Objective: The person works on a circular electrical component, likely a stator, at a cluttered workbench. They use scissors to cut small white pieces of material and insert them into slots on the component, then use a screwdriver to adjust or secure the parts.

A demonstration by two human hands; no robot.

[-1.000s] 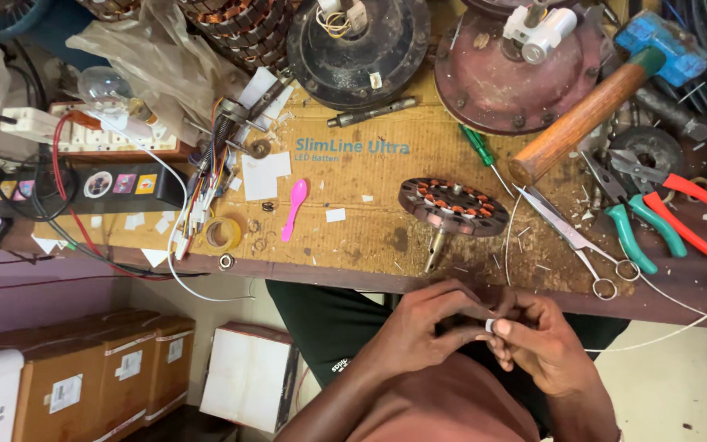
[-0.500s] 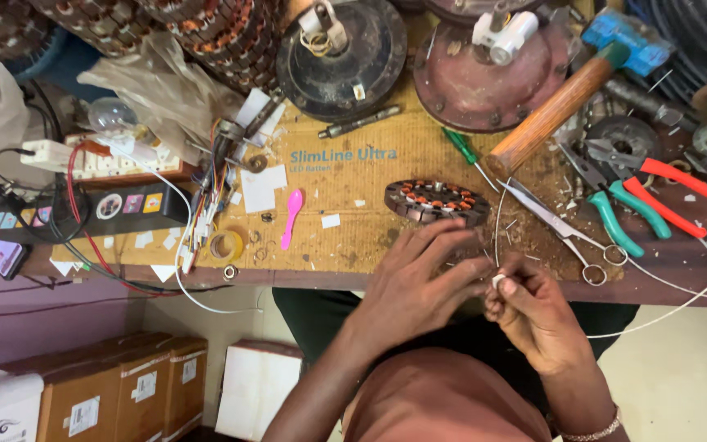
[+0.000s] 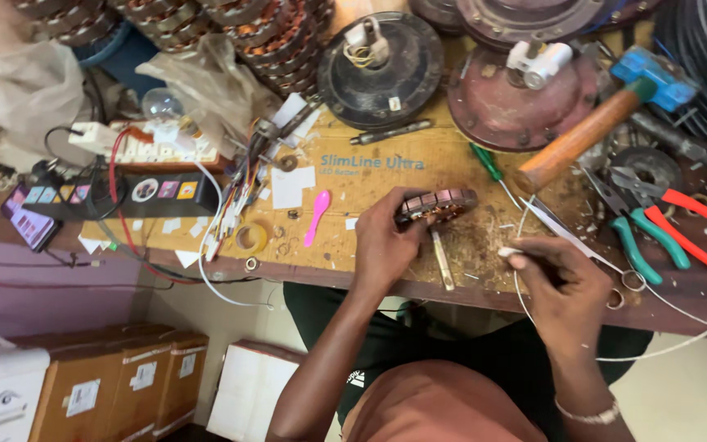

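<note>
Moved: both hands have been parted since half a second ago, when they were held together at the bench edge; the left has been carried up to the stator.
Left hand (image 3: pixel 382 241): fingers closed around the wound stator (image 3: pixel 435 206), which is tilted on the workbench (image 3: pixel 386 176).
Right hand (image 3: pixel 562 282): fingertips pinched on a thin white wire (image 3: pixel 520 233) looping upward.
Beside: scissors (image 3: pixel 583 241), green pliers (image 3: pixel 648 237), hammer (image 3: pixel 591 135).
Containers: cardboard boxes (image 3: pixel 108 381) on the floor are seen closed, contents hidden.

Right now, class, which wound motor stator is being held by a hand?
The small copper-wound stator on the wooden bench, gripped by the left hand; the other stators sit stacked, untouched, at the back.
</note>
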